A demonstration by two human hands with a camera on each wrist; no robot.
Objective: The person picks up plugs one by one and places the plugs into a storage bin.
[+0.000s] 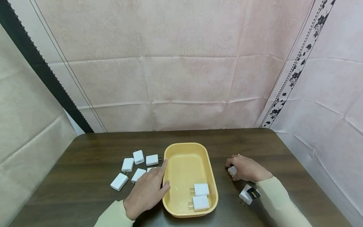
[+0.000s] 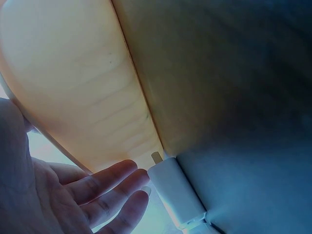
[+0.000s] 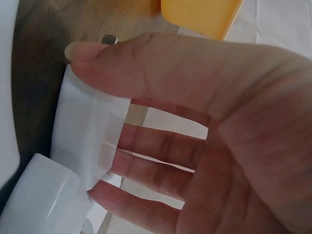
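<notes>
My left hand [image 1: 148, 190] rests at the left rim of a yellow tray [image 1: 187, 146], its index finger extended along the edge and thumb apart. In the left wrist view, its loosely bent fingers [image 2: 105, 187] are beside a white plug-in charger [image 2: 178, 192] outside the tray. To the tray's right, my right hand [image 1: 246, 168] pinches another white charger [image 1: 232, 170] low over the table. The right wrist view shows the thumb across this charger [image 3: 87, 131], with fingers on its other side. Two white chargers [image 1: 200, 203] lie inside the tray at its near right.
Several white chargers [image 1: 119, 182] are scattered left of the tray, one partly hidden by my left hand. Another charger [image 1: 245, 194] lies near my right wrist, overlapped by a small black object [image 1: 253, 193]. Behind the dark wooden table [image 1: 113, 142] hangs pale cloth [image 1: 187, 78].
</notes>
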